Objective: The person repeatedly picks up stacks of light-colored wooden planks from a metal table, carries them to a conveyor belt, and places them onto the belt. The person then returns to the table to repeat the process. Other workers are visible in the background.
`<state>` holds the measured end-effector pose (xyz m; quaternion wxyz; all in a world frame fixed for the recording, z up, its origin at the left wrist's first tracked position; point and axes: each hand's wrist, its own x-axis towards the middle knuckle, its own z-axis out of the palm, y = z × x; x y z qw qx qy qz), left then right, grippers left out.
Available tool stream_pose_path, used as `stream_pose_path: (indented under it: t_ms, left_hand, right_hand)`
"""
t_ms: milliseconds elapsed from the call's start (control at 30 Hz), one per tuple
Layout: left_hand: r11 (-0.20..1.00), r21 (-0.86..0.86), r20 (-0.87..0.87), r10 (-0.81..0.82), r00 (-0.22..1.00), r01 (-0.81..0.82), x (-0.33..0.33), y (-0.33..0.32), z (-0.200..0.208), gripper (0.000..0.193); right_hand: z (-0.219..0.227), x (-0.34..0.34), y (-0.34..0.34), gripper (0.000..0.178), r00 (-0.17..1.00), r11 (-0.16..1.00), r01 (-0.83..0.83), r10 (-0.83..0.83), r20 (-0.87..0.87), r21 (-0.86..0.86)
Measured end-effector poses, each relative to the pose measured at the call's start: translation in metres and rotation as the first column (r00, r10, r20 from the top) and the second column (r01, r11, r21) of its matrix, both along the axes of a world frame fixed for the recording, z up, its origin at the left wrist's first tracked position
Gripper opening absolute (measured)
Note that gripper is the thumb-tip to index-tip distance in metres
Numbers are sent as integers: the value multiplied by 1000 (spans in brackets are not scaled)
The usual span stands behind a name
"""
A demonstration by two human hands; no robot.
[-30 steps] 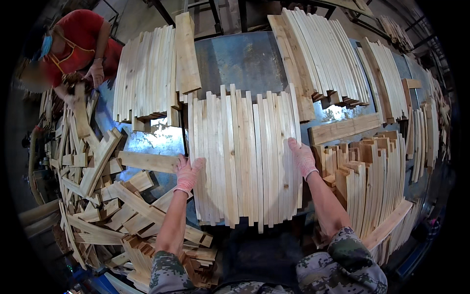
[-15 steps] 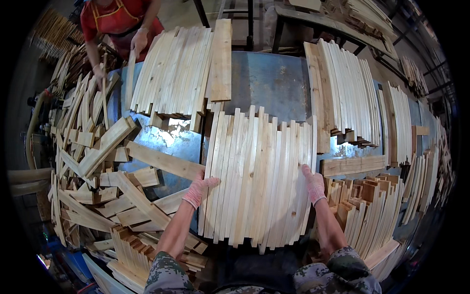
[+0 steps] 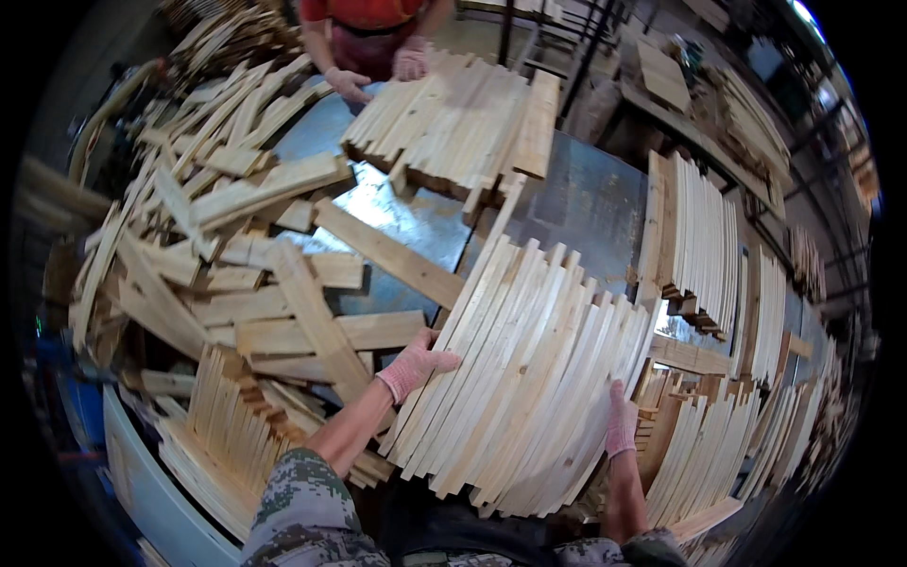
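Note:
A wide row of pale wooden strips (image 3: 515, 378), set side by side with uneven ends, lies between my hands and slants up to the right. My left hand (image 3: 416, 369), in a pinkish knit glove, grips the left edge with its thumb over the top. At the right edge my right hand (image 3: 621, 420), gloved alike, presses in from the side with its thumb upward. The fingers under the edges are hidden. One strip at the left stands out past the others at the far end.
Loose boards (image 3: 312, 312) lie heaped to the left on the blue metal table (image 3: 581, 213). Across it, a co-worker's gloved hands (image 3: 350, 85) touch another row of strips (image 3: 444, 113). More rows of strips (image 3: 704, 236) stand at the right, and notched stacks (image 3: 227, 416) sit near left.
My view has swung left. The row between my hands has turned from nearly straight to slanting, still held at both sides. The co-worker's hands have moved onto the far row of strips.

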<state>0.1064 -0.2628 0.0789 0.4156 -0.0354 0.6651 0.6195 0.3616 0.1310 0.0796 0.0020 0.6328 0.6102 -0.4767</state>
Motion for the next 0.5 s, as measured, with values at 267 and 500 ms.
stream_pose_path:
  t_ms: [267,500]
  left_hand:
    - [988,117,-69,105,992,-97,74,-109,84,74]
    - [895,330,-143,361,921,-300,136,-198,72,89]
  right_hand:
    - [34,38,-90,64,948,989,-17,62,-311,145]
    - [40,15,-98,50,758,932,-355,334,-560,76]
